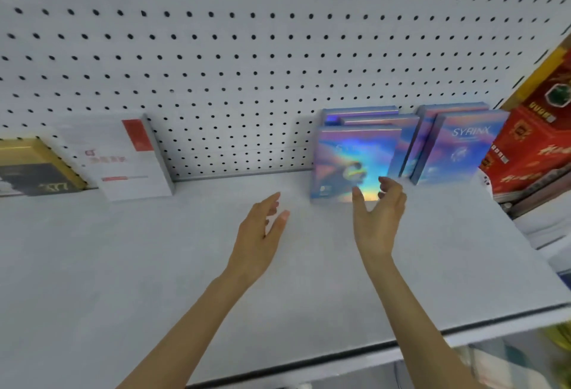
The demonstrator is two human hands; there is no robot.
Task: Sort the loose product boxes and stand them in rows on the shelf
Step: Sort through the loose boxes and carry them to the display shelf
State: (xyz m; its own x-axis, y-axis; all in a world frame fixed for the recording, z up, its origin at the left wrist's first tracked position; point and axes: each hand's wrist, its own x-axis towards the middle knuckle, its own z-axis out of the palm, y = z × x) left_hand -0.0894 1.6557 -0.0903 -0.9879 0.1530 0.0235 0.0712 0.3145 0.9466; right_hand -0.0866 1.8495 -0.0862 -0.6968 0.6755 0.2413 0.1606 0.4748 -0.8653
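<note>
Iridescent boxes (355,160) stand in two rows, rear right of shelf (154,265). Left hand (259,234) and right hand (377,222) both spread, holding nothing; right just beside front box. White box (129,160) at left probably still to sort.

Five flat iridescent holographic cardboard boxes (349,160) are standing upright, three forming one row and two forming the row just right of it. One white rectangular box with a red stripe (133,166) and one black box with a gold border (37,169) are sitting at the left, while at least two red printed cartons (531,154) are showing at the right edge. Two bare hands are hovering: one left hand (259,234), one right hand (378,215).
</note>
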